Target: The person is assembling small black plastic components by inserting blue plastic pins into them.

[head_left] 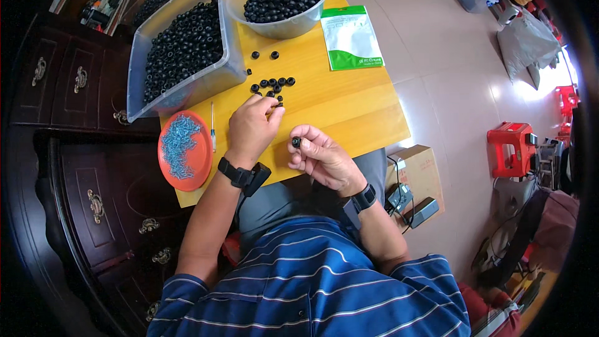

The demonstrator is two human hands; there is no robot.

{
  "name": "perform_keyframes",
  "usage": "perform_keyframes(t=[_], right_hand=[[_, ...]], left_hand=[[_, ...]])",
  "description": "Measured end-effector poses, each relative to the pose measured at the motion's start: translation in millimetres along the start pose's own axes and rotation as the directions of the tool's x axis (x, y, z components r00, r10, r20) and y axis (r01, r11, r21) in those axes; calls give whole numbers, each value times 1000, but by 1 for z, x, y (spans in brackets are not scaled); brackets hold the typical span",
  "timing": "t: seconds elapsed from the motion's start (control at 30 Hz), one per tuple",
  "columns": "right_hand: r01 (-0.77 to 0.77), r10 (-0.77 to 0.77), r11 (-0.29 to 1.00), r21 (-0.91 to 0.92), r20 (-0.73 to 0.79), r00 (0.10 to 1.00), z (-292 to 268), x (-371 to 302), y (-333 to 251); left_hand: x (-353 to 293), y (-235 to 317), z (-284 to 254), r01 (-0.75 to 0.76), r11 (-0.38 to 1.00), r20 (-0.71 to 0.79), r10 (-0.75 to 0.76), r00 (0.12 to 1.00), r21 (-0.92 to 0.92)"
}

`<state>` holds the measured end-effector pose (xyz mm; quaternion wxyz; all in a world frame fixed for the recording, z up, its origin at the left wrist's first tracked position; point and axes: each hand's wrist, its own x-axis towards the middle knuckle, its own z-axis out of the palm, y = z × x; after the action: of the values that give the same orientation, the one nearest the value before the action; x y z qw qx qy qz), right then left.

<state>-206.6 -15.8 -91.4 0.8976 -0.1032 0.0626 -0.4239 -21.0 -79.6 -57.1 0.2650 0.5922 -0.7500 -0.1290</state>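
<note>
My right hand [327,161] is raised at the table's near edge, pinching a small round black knob-like piece [296,141] with a hollow end between thumb and index finger. To its left, my left hand [251,126] reaches over the table, its fingertips pressed together beside some smaller black pieces [279,98]. What lies between those fingertips is mostly hidden. Just beyond them, several loose round black pieces [272,82] form a small group on the yellow table [349,109]. Two more black pieces [274,55] lie farther back.
A clear rectangular bin [234,62] and a round clear tub [281,28] hold many black pieces. Left of my left hand are a thin screwdriver [213,131] and an orange plate [201,171] of screws. A green-and-white packet [352,37] lies back right. Dark drawers [81,193] flank the table.
</note>
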Motion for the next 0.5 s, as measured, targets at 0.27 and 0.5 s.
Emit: perform_keyframes(t=[0.27, 0.5], right_hand=[[17, -18, 1000, -12, -56, 998, 0, -1, 5], [41, -49, 995, -93, -86, 995, 6, -2, 11]], left_hand=[[-17, 7, -12, 47, 991, 54, -40, 998, -124], [-55, 33, -52, -95, 921, -102, 60, 993, -379]])
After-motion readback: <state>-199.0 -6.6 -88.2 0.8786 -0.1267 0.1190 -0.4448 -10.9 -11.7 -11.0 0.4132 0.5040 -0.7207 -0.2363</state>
